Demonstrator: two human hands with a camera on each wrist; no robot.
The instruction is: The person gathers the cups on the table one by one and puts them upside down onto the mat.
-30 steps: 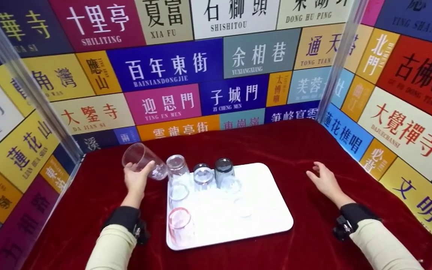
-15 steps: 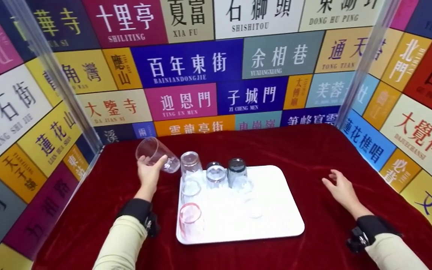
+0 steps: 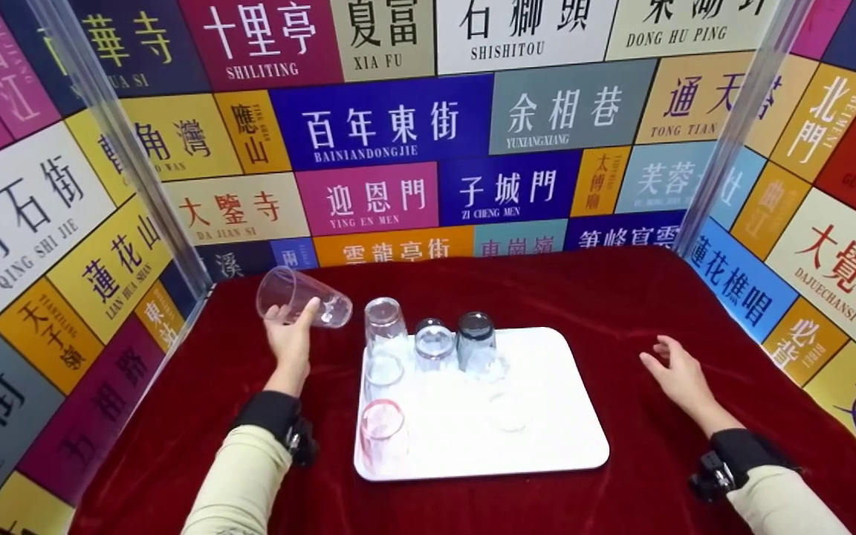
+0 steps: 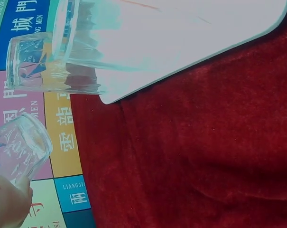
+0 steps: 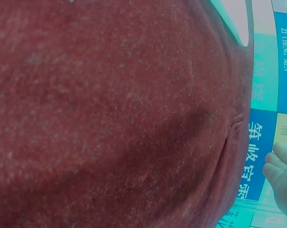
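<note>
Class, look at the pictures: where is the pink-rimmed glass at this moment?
In the head view, the pink-rimmed glass stands at the near left corner of the white tray, just in front of a clear glass.

A clear, glossy tumbler of glass or plastic (image 3: 302,297) is seen above a dark red, velvety cloth table cover (image 3: 621,297); a smooth white tray (image 3: 547,416) with a slight sheen is flanked by shiny printed wall panels (image 3: 391,126).

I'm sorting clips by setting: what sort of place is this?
Probably a staged tabletop booth, not a real kitchen: printed walls of colourful place-name signs, a red velvet tablecloth, a white rectangular tray of glasses.
</note>
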